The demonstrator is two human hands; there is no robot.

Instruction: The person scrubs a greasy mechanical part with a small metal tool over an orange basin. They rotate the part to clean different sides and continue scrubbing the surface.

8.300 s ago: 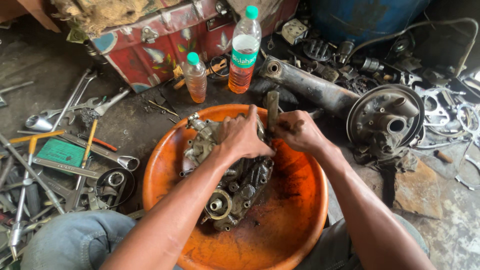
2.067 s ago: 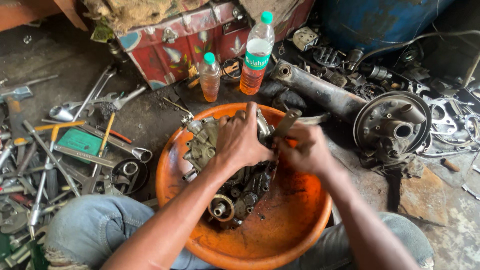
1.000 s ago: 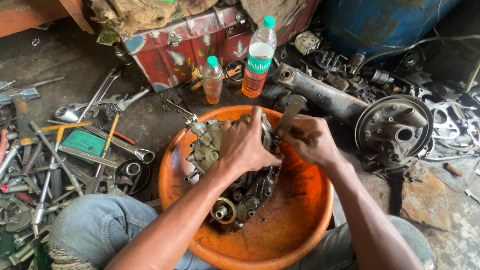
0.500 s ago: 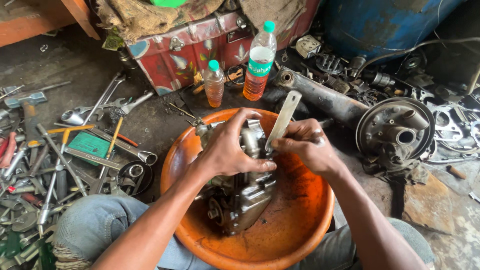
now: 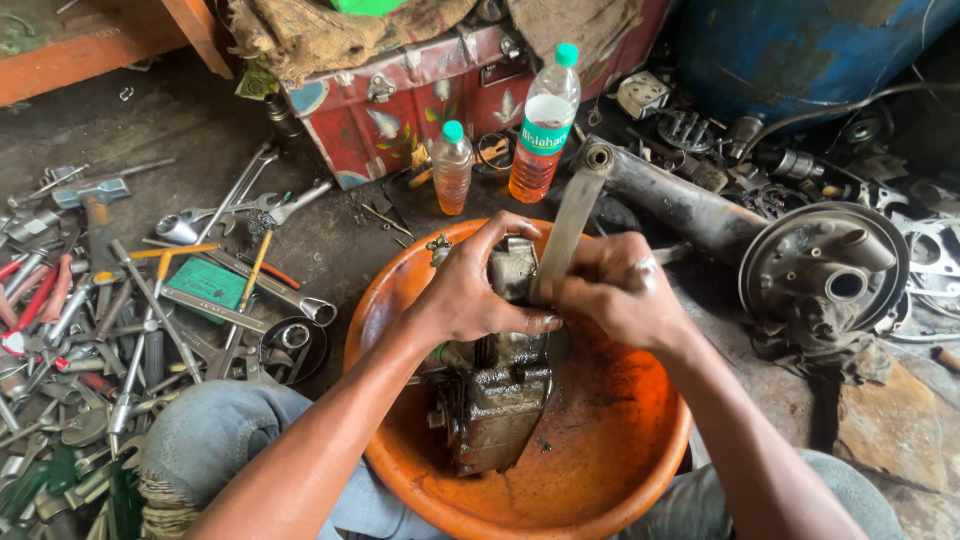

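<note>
So, greasy engine casing (image 5: 495, 400) sitting inside a big orange plastic basin (image 5: 610, 440), roughly dead centre of the view, standing up on its side and leaning a little. Left hand (image 5: 470, 290) is wrapped over the top end of the casing, grip clenched on the metal with fingers curled over the far edge and thumb on the near side. Right hand (image 5: 615, 295) is at 3 o'clock from it, just beside and touching the left thumb, grip closed around a flat grey metal strip (image 5: 565, 235) that pokes up toward 12 o'clock, its lower end pressed against the casing. Can't tell exactly where the tip sits, the fingers hide it.

Around the basin on the floor: two plastic bottles (image 5: 540, 125) of amber liquid at 12 o'clock in front of a red painted metal trunk (image 5: 400, 90), a dirty axle tube with brake backing plate (image 5: 825, 265) at 2 o'clock, and a heap of spanners (image 5: 200, 300) and other hand tools at 9 o'clock. Denim-covered knees flank the basin.
</note>
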